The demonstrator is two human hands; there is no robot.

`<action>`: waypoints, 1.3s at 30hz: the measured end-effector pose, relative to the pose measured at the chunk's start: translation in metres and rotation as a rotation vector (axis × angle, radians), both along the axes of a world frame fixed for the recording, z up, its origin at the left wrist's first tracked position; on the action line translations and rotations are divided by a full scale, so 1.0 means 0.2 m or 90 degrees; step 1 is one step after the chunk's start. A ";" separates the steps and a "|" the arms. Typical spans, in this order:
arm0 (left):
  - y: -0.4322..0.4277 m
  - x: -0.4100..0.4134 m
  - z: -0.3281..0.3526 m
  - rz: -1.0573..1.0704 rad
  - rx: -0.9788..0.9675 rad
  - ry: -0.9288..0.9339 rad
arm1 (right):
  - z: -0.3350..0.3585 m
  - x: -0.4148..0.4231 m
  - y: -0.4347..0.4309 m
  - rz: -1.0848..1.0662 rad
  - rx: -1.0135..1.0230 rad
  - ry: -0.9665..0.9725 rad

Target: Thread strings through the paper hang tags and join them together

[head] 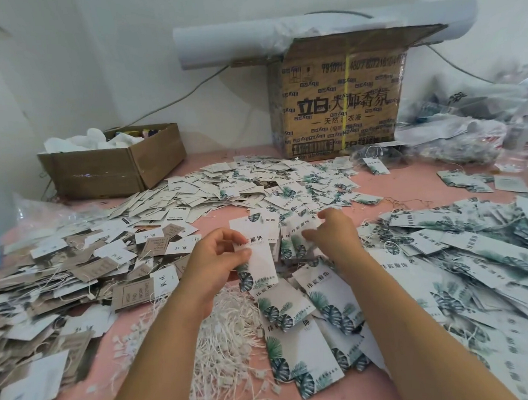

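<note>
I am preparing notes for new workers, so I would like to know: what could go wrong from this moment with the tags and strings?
1. The white strings lie in a tangled heap under the left forearm; pulling one may drag or knot others.
2. The left hand pinches a leaf-print tag while the right hand reaches into the overlapping leaf-print pile; two stuck tags might be taken as one.

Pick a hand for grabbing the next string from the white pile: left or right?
Right, likely. The left hand grips a leaf-print tag; the right hand reaches into the tag heap, and the strings lie between both forearms.
</note>
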State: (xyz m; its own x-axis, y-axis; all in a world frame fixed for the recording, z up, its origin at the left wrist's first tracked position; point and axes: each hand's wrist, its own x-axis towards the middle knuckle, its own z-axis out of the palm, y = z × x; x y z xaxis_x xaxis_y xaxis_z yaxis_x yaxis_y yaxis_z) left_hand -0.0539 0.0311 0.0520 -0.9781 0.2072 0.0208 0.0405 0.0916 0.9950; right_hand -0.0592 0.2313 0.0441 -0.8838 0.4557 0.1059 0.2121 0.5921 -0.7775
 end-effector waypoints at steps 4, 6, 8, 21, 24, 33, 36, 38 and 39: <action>0.00 0.00 0.00 0.037 -0.005 0.026 | 0.10 0.02 -0.02 0.025 -0.097 0.125; 0.00 0.00 0.00 0.059 0.003 0.042 | 0.17 0.05 -0.04 0.101 -0.189 0.149; 0.00 0.00 0.01 0.070 0.021 0.052 | 0.21 0.08 -0.08 0.212 -0.209 0.082; 0.03 0.03 0.05 0.010 0.097 0.112 | 0.24 0.10 -0.16 0.281 0.099 0.018; 0.03 0.04 0.06 0.005 0.016 0.177 | 0.25 0.11 -0.18 0.305 0.134 0.021; 0.05 0.06 0.07 -0.019 -0.060 0.140 | 0.27 0.12 -0.27 0.335 -0.033 0.117; 0.05 0.07 0.07 -0.042 -0.063 0.132 | 0.26 0.12 -0.29 0.335 -0.002 0.137; 0.04 0.07 0.07 -0.050 -0.091 0.137 | 0.26 0.12 -0.30 0.327 -0.009 0.157; 0.04 0.06 0.06 -0.053 -0.109 0.147 | 0.26 0.12 -0.29 0.327 -0.013 0.164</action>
